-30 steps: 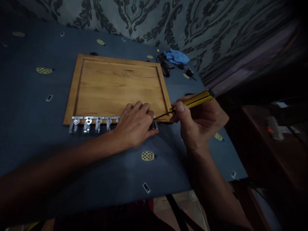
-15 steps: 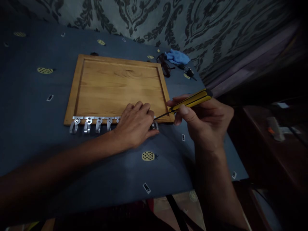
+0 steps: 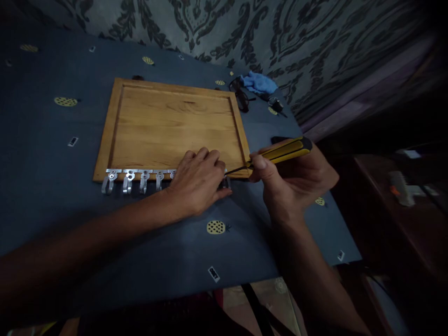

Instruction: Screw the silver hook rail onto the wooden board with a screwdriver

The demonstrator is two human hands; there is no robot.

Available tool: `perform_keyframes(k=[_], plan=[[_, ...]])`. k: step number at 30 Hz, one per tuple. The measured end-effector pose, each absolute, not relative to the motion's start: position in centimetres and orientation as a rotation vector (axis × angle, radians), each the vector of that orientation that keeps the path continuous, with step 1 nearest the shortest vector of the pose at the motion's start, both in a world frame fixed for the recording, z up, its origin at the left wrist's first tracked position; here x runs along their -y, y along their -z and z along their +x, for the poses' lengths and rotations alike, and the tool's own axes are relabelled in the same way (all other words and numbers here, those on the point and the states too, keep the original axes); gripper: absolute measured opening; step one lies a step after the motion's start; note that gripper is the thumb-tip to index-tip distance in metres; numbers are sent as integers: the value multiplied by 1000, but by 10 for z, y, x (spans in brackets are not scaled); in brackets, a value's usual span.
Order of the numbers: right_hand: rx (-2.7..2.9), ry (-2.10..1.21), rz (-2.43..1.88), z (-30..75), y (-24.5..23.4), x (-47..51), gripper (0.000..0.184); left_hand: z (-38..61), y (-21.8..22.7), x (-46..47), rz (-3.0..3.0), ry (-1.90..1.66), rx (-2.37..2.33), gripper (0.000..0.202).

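Observation:
A framed wooden board [image 3: 175, 130] lies on the blue tablecloth. A metal hook rail [image 3: 152, 171] with several double hooks runs along its near edge. My left hand [image 3: 198, 182] lies over the rail's right part with fingers bent, gripping it against the board and covering some hooks. My right hand [image 3: 290, 179] is closed around a yellow and black screwdriver [image 3: 282, 151], held at a slant. The screwdriver's thin shaft points left and down to the rail's right end, beside my left fingertips. Whether its tip sits in a screw cannot be seen.
Dark glasses [image 3: 242, 100], a blue cloth [image 3: 259, 82] and a small dark item [image 3: 277, 105] lie beyond the board's far right corner. A patterned wall [image 3: 217, 28] stands behind the table. Right of it, a lower brown surface [image 3: 381, 186] holds a whitish object [image 3: 401, 189].
My right hand has shifted a little left and down and turned slightly with the screwdriver, whose handle lies flatter. My left hand and the board stay nearly in place.

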State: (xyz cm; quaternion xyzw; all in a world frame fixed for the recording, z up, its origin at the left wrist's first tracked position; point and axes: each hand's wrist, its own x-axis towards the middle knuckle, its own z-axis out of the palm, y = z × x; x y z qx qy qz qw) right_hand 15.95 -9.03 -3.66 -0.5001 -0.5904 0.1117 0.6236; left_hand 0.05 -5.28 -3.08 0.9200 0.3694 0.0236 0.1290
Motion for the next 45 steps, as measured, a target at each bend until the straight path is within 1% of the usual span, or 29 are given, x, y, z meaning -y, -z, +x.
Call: perform_keyframes(k=[3, 7, 14, 21, 28, 33, 36, 41, 45], plan=[[1287, -173, -1106, 157, 37, 92, 18, 0, 30, 53, 2664, -61, -1070, 44], [1224, -76, -1100, 159, 35, 91, 26, 0, 32, 53, 2676, -79, -1061, 43], [1304, -214, -1159, 161, 37, 90, 23, 0, 34, 52, 2683, -80, -1061, 43], [1345, -237, -1171, 159, 38, 87, 30, 0, 33, 52, 2697, -118, -1067, 41], [1371, -351, -1151, 164, 36, 86, 27, 0, 33, 52, 2691, -90, -1072, 43], [1413, -517, -1140, 174, 31, 85, 20, 0, 33, 52, 2694, -117, -1070, 43], [1451, -578, -1123, 181, 30, 85, 21, 0, 33, 52, 2688, -102, -1060, 44], [1450, -584, -1110, 184, 30, 86, 17, 0, 33, 52, 2682, -92, -1059, 44], [1427, -519, -1091, 178, 31, 85, 13, 0, 34, 52, 2682, -92, -1063, 44]])
